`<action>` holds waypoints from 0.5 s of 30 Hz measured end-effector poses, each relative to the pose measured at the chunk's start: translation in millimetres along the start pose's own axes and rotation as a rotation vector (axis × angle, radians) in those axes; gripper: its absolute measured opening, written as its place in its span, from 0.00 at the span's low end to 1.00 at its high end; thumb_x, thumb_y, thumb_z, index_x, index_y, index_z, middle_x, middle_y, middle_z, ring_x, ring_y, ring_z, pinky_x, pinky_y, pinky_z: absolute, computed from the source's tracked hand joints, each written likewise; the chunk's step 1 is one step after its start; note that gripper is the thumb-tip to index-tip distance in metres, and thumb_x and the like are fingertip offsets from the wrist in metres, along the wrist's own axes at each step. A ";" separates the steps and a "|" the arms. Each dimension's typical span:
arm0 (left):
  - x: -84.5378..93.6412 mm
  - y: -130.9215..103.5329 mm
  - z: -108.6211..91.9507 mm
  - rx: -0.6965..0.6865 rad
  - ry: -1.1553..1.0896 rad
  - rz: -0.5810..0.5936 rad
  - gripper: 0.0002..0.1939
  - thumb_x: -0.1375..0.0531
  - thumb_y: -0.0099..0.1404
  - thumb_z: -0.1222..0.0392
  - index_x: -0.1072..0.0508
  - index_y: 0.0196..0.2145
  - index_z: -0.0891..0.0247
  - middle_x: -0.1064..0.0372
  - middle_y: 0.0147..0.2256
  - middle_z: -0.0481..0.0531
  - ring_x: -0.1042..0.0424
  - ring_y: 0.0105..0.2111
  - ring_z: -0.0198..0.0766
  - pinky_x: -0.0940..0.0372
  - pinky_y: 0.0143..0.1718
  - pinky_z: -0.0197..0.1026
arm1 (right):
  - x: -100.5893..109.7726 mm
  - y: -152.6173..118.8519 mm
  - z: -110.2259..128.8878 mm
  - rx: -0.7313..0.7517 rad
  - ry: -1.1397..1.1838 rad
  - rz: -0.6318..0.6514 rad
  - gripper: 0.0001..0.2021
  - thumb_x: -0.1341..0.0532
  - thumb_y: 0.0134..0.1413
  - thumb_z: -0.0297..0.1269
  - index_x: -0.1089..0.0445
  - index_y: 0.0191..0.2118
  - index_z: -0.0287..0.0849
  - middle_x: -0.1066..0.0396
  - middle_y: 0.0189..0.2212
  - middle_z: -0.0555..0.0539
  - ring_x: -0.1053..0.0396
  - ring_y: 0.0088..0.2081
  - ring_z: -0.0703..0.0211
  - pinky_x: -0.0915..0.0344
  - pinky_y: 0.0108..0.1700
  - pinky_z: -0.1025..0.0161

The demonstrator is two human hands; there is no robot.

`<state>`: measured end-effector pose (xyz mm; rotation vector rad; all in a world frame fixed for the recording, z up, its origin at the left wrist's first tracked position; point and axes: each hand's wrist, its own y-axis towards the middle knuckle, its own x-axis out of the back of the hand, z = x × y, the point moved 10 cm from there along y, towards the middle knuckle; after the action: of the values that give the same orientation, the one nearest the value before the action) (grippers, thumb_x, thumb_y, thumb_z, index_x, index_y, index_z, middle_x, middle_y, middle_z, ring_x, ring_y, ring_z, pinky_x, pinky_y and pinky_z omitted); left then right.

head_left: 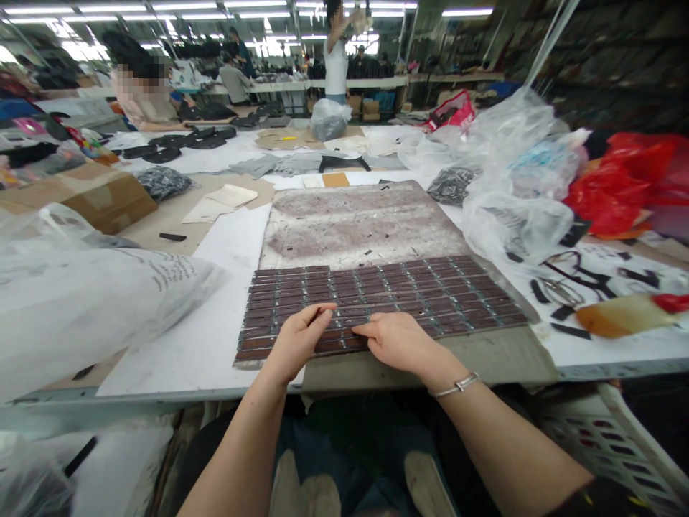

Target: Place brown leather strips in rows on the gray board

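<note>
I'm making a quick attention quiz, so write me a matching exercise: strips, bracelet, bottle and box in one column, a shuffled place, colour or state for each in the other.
1. Strips
2. Bracelet
3. Bottle
4. Box

A. Around the right wrist
B. Just beyond the white bag
C. Amber, red at one end
D. Laid out in rows

Pairs: 1-D, 2-A, 3-C, 4-B
</note>
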<state>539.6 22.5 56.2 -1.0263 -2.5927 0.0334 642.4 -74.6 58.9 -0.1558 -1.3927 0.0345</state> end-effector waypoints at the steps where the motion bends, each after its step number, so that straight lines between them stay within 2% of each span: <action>1: -0.4 -0.5 2.0 0.026 -0.086 0.008 0.22 0.43 0.60 0.48 0.26 0.45 0.64 0.41 0.19 0.44 0.44 0.19 0.29 0.48 0.20 0.33 | -0.8 0.7 2.1 0.006 0.001 0.005 0.20 0.50 0.57 0.32 0.29 0.51 0.54 0.27 0.35 0.48 0.30 0.36 0.58 0.41 0.36 0.64; 3: -1.6 -0.8 5.3 0.063 -0.225 0.031 0.23 0.42 0.59 0.47 0.28 0.46 0.66 0.50 0.17 0.40 0.52 0.16 0.26 0.57 0.17 0.31 | -2.8 1.8 5.0 0.014 0.003 0.024 0.20 0.50 0.58 0.32 0.29 0.51 0.53 0.27 0.35 0.48 0.30 0.36 0.58 0.40 0.36 0.64; 5: -0.9 -0.5 7.8 0.083 -0.324 0.034 0.23 0.41 0.58 0.47 0.29 0.46 0.66 0.54 0.18 0.39 0.56 0.16 0.25 0.60 0.17 0.31 | -3.6 2.7 6.6 0.018 0.004 0.039 0.20 0.50 0.57 0.31 0.29 0.50 0.53 0.27 0.35 0.47 0.30 0.36 0.58 0.40 0.36 0.64; 15: -1.4 1.6 7.6 0.072 -0.319 0.009 0.20 0.41 0.58 0.49 0.28 0.42 0.66 0.54 0.18 0.39 0.57 0.17 0.25 0.61 0.17 0.31 | -4.0 4.4 12.9 0.057 -0.025 0.032 0.18 0.50 0.57 0.31 0.28 0.48 0.48 0.27 0.33 0.47 0.30 0.35 0.57 0.42 0.33 0.64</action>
<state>539.1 23.5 48.5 -1.0816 -2.8446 0.3147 629.3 -69.5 56.6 -0.1311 -1.4127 0.1029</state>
